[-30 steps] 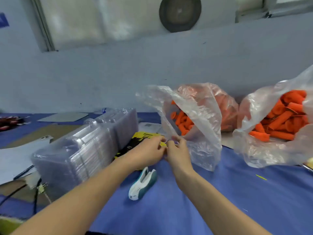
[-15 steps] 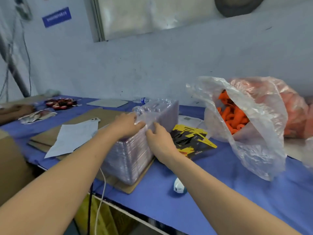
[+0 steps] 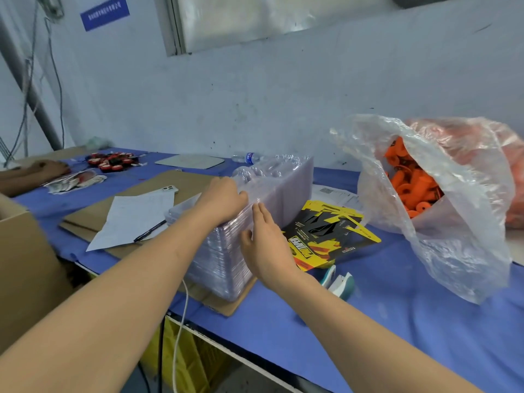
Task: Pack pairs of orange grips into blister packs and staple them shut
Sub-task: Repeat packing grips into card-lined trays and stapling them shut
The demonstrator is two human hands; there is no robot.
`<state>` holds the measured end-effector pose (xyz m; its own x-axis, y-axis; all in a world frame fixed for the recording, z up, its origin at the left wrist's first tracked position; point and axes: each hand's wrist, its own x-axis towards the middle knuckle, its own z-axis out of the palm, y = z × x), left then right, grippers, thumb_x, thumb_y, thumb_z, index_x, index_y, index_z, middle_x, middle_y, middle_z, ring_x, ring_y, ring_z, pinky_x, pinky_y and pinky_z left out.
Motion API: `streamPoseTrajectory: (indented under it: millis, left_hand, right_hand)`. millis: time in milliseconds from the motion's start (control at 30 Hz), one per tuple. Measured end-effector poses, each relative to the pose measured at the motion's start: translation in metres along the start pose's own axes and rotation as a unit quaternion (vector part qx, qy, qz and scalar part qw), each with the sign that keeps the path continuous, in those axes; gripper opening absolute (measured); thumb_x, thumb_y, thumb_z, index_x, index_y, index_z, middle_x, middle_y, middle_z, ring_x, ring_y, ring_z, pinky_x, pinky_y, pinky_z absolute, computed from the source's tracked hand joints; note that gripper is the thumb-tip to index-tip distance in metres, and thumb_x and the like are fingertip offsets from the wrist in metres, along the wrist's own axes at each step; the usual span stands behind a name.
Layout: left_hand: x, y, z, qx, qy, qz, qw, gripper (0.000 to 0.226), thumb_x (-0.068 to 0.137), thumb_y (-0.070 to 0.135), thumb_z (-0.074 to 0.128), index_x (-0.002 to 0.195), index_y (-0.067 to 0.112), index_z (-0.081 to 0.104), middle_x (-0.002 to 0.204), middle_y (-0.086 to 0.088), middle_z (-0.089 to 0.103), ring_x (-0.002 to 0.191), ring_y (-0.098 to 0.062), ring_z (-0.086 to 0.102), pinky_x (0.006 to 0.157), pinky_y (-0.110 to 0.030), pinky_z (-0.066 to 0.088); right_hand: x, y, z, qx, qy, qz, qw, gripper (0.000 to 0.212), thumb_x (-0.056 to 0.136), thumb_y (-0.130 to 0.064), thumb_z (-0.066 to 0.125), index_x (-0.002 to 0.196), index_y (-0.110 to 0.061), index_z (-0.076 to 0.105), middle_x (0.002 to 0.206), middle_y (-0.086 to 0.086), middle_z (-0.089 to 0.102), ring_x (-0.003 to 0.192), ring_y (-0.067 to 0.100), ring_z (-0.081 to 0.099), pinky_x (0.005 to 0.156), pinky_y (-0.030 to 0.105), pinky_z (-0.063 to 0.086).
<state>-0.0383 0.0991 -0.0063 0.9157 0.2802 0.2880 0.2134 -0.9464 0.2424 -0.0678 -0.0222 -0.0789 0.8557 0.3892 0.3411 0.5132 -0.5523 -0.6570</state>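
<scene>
- Stack of blister packs [image 3: 272,191] stands straight ahead of me on the blue table [image 3: 397,321]. The packs are on edge, and the stack's long axis runs away from me toward the wall.
- My left hand [image 3: 224,199] curls over the top edge at the near end.
- My right hand [image 3: 266,245] lies flat, fingers straight, against the near face, close under the left.
- I judge the nearest pack must peel off toward me.
- The orange grips [image 3: 411,188] sit in the bag [image 3: 453,251] on my right, nearer my right hand.
</scene>
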Motion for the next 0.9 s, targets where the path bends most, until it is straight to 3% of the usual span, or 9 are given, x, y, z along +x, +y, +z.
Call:
streamPoseTrajectory:
  millis: [100,200,367,600,700,767,900]
  left_hand:
    - [0.001,0.0,-0.001,-0.007,-0.001,0.006,1.0,0.032,0.094,0.022,0.047,0.077,-0.003,0.058,0.102,-0.029,0.063,0.094,-0.04,0.057,0.061,-0.034,0.028]
    - [0.003,0.0,-0.001,-0.018,-0.012,0.0,1.0,0.034,0.094,0.021,0.046,0.091,-0.01,0.06,0.11,-0.031,0.062,0.106,-0.042,0.056,0.063,-0.035,0.029]
    - [0.006,0.002,-0.002,-0.021,-0.011,-0.009,1.0,0.035,0.094,0.02,0.047,0.096,-0.012,0.059,0.11,-0.03,0.063,0.1,-0.041,0.059,0.049,-0.032,0.026]
    - [0.003,0.005,-0.007,-0.043,-0.01,-0.026,0.999,0.033,0.093,0.018,0.048,0.098,-0.011,0.062,0.108,-0.028,0.064,0.101,-0.041,0.06,0.053,-0.033,0.029]
    - [0.001,0.006,-0.009,-0.06,-0.012,-0.025,0.998,0.022,0.092,0.016,0.049,0.084,-0.001,0.059,0.107,-0.028,0.063,0.102,-0.042,0.059,0.053,-0.033,0.029]
    - [0.001,0.007,-0.011,-0.062,-0.019,-0.026,0.998,0.021,0.092,0.017,0.048,0.078,0.002,0.055,0.102,-0.026,0.062,0.097,-0.04,0.059,0.051,-0.031,0.029]
    - [0.002,0.01,-0.018,-0.054,-0.023,-0.038,0.998,0.032,0.091,0.017,0.047,0.061,0.009,0.038,0.072,-0.023,0.052,0.058,-0.023,0.044,0.048,-0.032,0.027]
  right_hand:
    - [-0.002,0.002,0.001,-0.027,-0.005,-0.01,1.0,0.065,0.1,-0.024,0.039,0.157,-0.014,0.01,0.166,0.0,0.006,0.143,0.028,0.029,0.109,0.041,0.036]
    - [-0.002,0.006,0.0,-0.056,-0.01,-0.018,0.998,0.067,0.1,-0.023,0.039,0.158,-0.014,0.007,0.166,0.0,0.005,0.143,0.03,0.03,0.109,0.041,0.036]
    - [-0.002,0.006,0.0,-0.05,-0.01,-0.02,0.999,0.069,0.098,-0.022,0.04,0.158,-0.016,0.004,0.166,0.0,0.005,0.142,0.03,0.031,0.108,0.041,0.037]
    - [-0.004,0.002,0.0,-0.035,-0.013,-0.021,0.999,0.069,0.099,-0.023,0.037,0.157,-0.015,0.002,0.166,0.001,0.002,0.144,0.027,0.027,0.109,0.04,0.035]
    - [-0.005,0.001,-0.001,-0.035,-0.017,-0.02,0.999,0.069,0.099,-0.024,0.039,0.157,-0.016,0.003,0.166,0.0,0.003,0.144,0.028,0.027,0.109,0.042,0.036]
    - [-0.004,0.002,-0.003,-0.057,-0.023,-0.019,0.998,0.067,0.099,-0.023,0.038,0.157,-0.015,0.006,0.166,0.002,0.004,0.142,0.031,0.029,0.108,0.043,0.037]
    - [-0.003,0.003,-0.009,-0.098,-0.028,-0.019,0.995,0.065,0.098,-0.022,0.041,0.155,-0.014,0.011,0.165,0.007,0.006,0.138,0.036,0.034,0.105,0.045,0.039]
